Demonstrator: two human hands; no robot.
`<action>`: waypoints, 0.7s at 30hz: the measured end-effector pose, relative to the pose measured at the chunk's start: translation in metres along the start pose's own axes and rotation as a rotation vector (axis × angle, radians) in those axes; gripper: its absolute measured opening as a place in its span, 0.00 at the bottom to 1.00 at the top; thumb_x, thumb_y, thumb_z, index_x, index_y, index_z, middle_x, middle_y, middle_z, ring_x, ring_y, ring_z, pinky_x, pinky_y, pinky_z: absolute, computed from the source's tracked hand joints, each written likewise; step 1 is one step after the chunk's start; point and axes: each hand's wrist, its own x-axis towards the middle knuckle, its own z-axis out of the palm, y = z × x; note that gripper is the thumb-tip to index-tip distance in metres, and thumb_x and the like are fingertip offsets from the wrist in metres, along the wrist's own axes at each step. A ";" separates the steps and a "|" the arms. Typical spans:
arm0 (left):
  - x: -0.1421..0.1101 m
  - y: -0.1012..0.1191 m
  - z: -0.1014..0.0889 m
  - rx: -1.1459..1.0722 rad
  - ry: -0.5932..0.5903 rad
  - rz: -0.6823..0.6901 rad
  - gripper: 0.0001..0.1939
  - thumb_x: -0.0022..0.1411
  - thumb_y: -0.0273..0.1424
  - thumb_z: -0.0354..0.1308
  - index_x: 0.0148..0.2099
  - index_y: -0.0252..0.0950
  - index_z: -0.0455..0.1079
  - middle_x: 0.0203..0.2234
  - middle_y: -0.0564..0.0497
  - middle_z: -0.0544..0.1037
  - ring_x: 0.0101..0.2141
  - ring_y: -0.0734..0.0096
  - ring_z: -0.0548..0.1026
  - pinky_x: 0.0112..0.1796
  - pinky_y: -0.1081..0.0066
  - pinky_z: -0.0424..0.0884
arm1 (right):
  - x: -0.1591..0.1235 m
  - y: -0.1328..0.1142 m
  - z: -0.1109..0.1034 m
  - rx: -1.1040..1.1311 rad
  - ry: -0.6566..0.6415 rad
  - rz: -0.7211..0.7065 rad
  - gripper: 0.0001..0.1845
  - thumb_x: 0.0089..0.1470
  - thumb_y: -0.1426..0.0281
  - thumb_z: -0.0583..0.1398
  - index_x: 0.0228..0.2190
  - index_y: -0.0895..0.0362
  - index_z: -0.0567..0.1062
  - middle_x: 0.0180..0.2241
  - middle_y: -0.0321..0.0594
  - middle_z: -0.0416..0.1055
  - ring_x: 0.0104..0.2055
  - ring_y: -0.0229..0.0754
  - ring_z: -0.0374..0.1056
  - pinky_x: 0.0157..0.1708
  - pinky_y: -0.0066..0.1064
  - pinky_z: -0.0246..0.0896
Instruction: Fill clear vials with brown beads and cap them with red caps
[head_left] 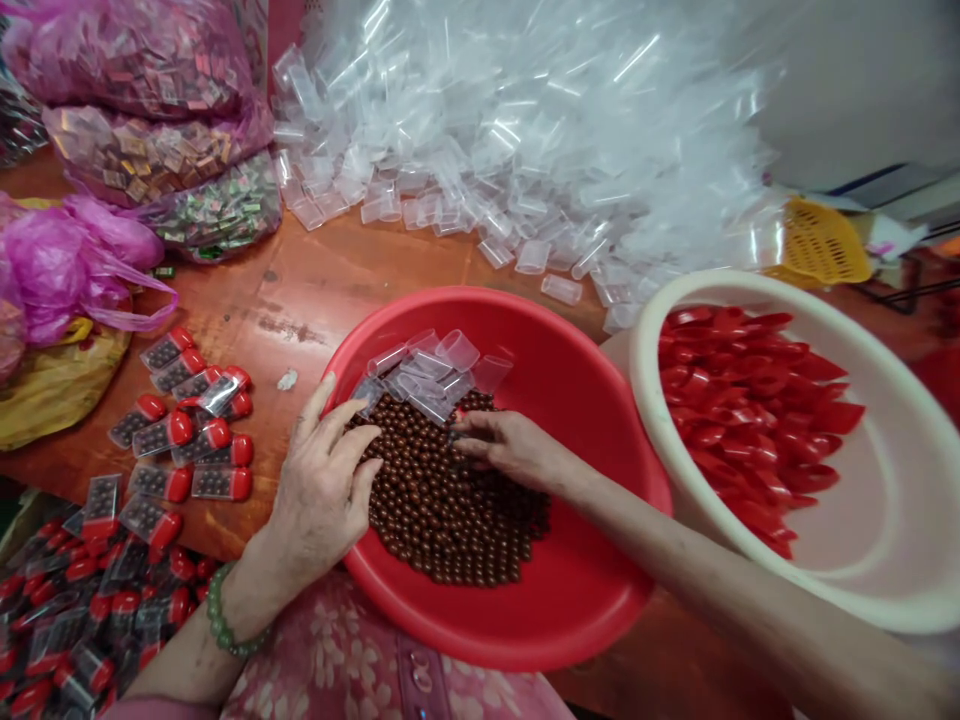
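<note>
A red basin [570, 600] sits in front of me, holding a heap of small brown balls [450, 510] and several clear plastic tubes [431, 375] at its far side. My left hand [322, 490] rests on the basin's left rim over the balls, fingers spread and holding nothing. My right hand [506, 448] lies on the balls by the tubes, fingers pressed together in a pinch; what they hold is hidden. A green bead bracelet [221, 615] circles my left wrist.
A white basin [885, 590] of red caps [750, 410] stands at right. A big pile of clear tubes [525, 140] fills the back. Filled red-capped tubes [187, 420] lie at left, more in a box [75, 620]. Pink bags [142, 100] sit at the back left, a yellow basket [821, 240] right.
</note>
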 end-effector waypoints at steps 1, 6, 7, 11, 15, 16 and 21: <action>0.000 0.000 0.000 0.000 -0.005 0.003 0.11 0.60 0.20 0.54 0.46 0.32 0.69 0.50 0.40 0.73 0.62 0.50 0.57 0.58 0.44 0.62 | -0.002 0.000 0.006 0.040 -0.036 0.017 0.08 0.46 0.66 0.61 0.28 0.57 0.69 0.24 0.32 0.66 0.26 0.33 0.65 0.28 0.26 0.67; 0.002 0.004 0.000 0.034 -0.027 -0.005 0.11 0.60 0.20 0.54 0.45 0.32 0.69 0.50 0.40 0.73 0.63 0.48 0.57 0.57 0.40 0.61 | -0.012 -0.008 0.030 0.217 -0.278 0.124 0.15 0.40 0.64 0.65 0.20 0.58 0.65 0.19 0.29 0.61 0.22 0.31 0.60 0.22 0.23 0.64; 0.002 0.005 -0.001 0.055 -0.039 -0.006 0.11 0.60 0.20 0.53 0.45 0.31 0.69 0.50 0.40 0.73 0.62 0.48 0.57 0.57 0.39 0.60 | -0.013 -0.010 0.032 0.252 -0.328 0.145 0.15 0.40 0.64 0.65 0.19 0.58 0.65 0.18 0.30 0.61 0.22 0.31 0.60 0.22 0.23 0.64; 0.002 0.013 -0.006 0.149 -0.085 0.045 0.10 0.62 0.21 0.51 0.44 0.29 0.70 0.50 0.39 0.74 0.61 0.48 0.61 0.59 0.40 0.56 | -0.016 -0.020 0.036 0.398 -0.457 0.194 0.12 0.39 0.65 0.63 0.20 0.59 0.66 0.19 0.33 0.67 0.19 0.31 0.63 0.20 0.23 0.62; 0.003 0.024 -0.009 0.112 -0.239 0.169 0.15 0.63 0.31 0.56 0.48 0.27 0.70 0.49 0.38 0.75 0.59 0.48 0.64 0.59 0.45 0.60 | -0.017 -0.031 0.035 0.523 -0.476 0.159 0.11 0.39 0.65 0.62 0.22 0.59 0.67 0.17 0.31 0.65 0.15 0.29 0.59 0.15 0.20 0.56; 0.003 0.026 -0.009 0.093 -0.298 0.193 0.19 0.62 0.35 0.57 0.51 0.27 0.69 0.50 0.39 0.75 0.58 0.48 0.65 0.59 0.46 0.61 | -0.019 -0.033 0.036 0.548 -0.470 0.147 0.11 0.39 0.65 0.62 0.23 0.59 0.67 0.17 0.31 0.65 0.15 0.29 0.59 0.14 0.20 0.55; 0.007 0.029 -0.004 0.058 -0.425 0.213 0.18 0.63 0.28 0.55 0.56 0.37 0.67 0.53 0.45 0.73 0.57 0.52 0.67 0.57 0.49 0.64 | -0.030 -0.042 0.044 0.613 -0.418 0.082 0.15 0.41 0.61 0.61 0.28 0.59 0.68 0.18 0.31 0.65 0.15 0.29 0.60 0.15 0.21 0.58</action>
